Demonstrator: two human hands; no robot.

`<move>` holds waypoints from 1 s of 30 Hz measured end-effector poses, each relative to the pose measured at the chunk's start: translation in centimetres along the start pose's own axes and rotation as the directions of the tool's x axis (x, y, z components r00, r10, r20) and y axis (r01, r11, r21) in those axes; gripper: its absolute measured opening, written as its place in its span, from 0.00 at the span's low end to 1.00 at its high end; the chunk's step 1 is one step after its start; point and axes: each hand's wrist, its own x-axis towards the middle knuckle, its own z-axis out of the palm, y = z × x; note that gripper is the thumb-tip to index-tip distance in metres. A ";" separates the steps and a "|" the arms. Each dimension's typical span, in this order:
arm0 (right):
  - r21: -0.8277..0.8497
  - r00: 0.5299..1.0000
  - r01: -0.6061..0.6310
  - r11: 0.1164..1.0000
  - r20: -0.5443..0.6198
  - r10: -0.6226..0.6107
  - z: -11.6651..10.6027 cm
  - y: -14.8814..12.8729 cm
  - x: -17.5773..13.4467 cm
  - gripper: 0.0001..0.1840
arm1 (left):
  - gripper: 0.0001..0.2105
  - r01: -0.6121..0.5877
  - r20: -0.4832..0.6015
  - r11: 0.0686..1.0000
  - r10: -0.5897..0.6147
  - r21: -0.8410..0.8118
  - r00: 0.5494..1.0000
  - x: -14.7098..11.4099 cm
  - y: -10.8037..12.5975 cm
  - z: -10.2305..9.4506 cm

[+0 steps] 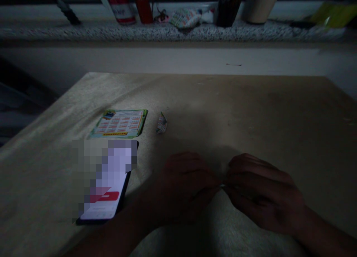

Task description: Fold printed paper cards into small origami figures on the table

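Observation:
Low in the middle of the view, my left hand (pixel 185 186) is closed in a pinch, its back turned up. Facing it, my right hand (pixel 263 192) pinches too, and the fingertips of both nearly meet. A tiny pale bit (pixel 222 185) shows between them; in the dim light I cannot tell what it is. Beyond my left hand lies a small folded piece of printed paper (pixel 161 124) on the table (pixel 273 112). A phone (pixel 111 186) with a lit, partly blurred screen rests beside my left forearm.
A printed calendar card (pixel 121 123) lies beyond the phone. Behind the table, a speckled stone sill (pixel 156 32) bears a red and white can (pixel 119 6), a small red bottle (pixel 144 8), a crumpled printed packet (pixel 185 18), a dark bottle (pixel 228 8) and a beige cylinder (pixel 262 6).

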 end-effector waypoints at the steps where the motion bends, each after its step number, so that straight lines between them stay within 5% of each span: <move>1: 0.006 1.000 -0.006 1.000 0.000 0.006 0.0 0.1 0.0 0.09 | 0.02 0.009 0.009 1.000 -0.009 -0.006 1.000 0.0 0.0 0.0; 14: -0.010 1.000 0.003 1.000 0.004 -0.003 0.0 1.4 -0.5 0.08 | 0.03 0.119 0.122 0.993 -0.119 0.009 0.985 -0.2 -0.6 0.4; 22: -0.012 1.000 -0.014 1.000 0.011 0.014 0.1 1.4 -0.7 0.08 | 0.05 0.090 0.172 0.994 -0.101 0.070 0.980 -0.4 -0.2 0.8; 30: -0.018 0.995 -0.085 0.996 -0.056 0.084 -0.2 1.3 -1.1 0.09 | 0.04 0.206 0.101 0.978 -0.208 0.033 0.973 -0.3 0.1 1.6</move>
